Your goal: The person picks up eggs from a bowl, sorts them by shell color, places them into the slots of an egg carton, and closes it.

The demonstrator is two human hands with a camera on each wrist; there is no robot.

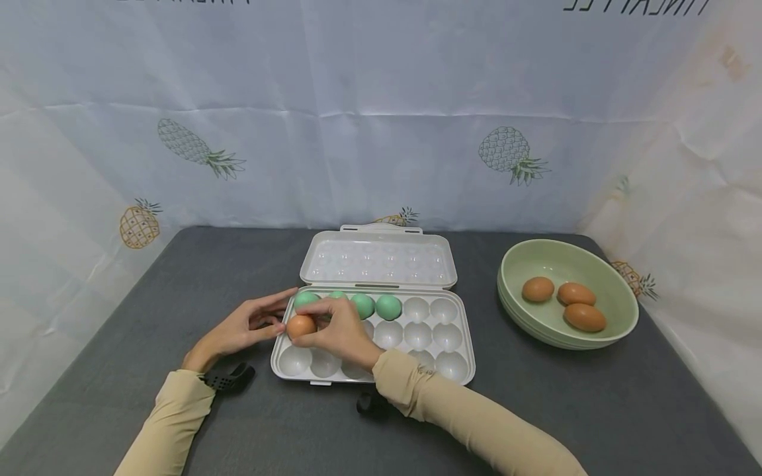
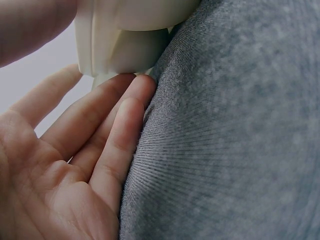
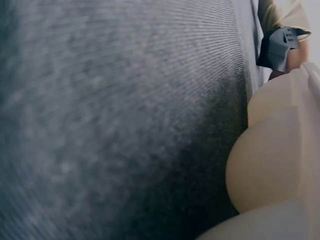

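Note:
A white egg tray (image 1: pixel 448 337) lies on the table with its lid (image 1: pixel 381 258) folded back. Several green eggs (image 1: pixel 389 307) sit in its far row, partly covered by my right hand (image 1: pixel 345 336). That hand pinches a brown egg (image 1: pixel 300 326) between thumb and fingers, at the leftmost cup of the middle row. My left hand (image 1: pixel 247 324) rests against the tray's left edge, fingers extended. In the left wrist view, its fingertips (image 2: pixel 131 107) reach the tray's side low by the table. The right wrist view shows only the tray's rounded underside (image 3: pixel 267 160), not the hand's fingers.
At the right stands a stack of light green bowls (image 1: pixel 512 277), the top one holding 3 brown eggs (image 1: pixel 575 294). A dark grey cloth (image 1: pixel 536 403) covers the table. Behind it hangs a pale curtain (image 1: pixel 381 165) with pineapple prints.

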